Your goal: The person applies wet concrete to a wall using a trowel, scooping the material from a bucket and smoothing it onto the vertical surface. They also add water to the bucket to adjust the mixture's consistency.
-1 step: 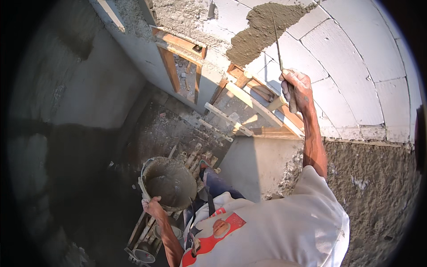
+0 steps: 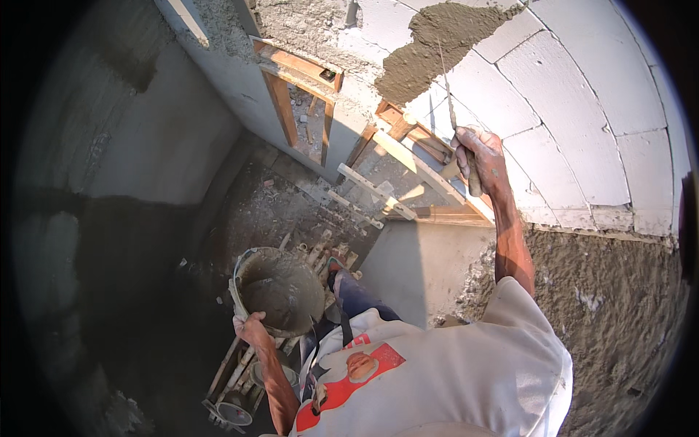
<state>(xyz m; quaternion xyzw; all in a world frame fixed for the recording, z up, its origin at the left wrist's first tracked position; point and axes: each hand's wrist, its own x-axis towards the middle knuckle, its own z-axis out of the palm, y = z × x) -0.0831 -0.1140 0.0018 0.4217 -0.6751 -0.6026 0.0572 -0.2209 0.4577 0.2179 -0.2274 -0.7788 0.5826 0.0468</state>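
My left hand (image 2: 253, 331) grips the near left rim of a round bucket (image 2: 236, 290), held beside my left hip. Grey wet mortar (image 2: 280, 298) lies inside it. Reaching up and forward, my right hand (image 2: 482, 154) is closed round the handle of a trowel (image 2: 445, 86). The trowel's blade shows nearly edge-on, as a thin line in front of the white block wall (image 2: 561, 109). Behind its tip a patch of fresh mortar (image 2: 426, 54) covers some of the blocks. Whether the blade touches that patch, I cannot tell.
Wooden frames (image 2: 295, 71) sit in the wall openings ahead. Below me are wooden scaffold poles (image 2: 240, 368) and a small pail (image 2: 234, 414). Rough mortar (image 2: 582, 313) coats the lower wall at right. A grey wall (image 2: 160, 146) stands at left, above a debris-strewn floor (image 2: 266, 193).
My right hand has shifted slightly down and left, with the trowel leaning a little more to the left. The bucket and my left hand have moved slightly in view.
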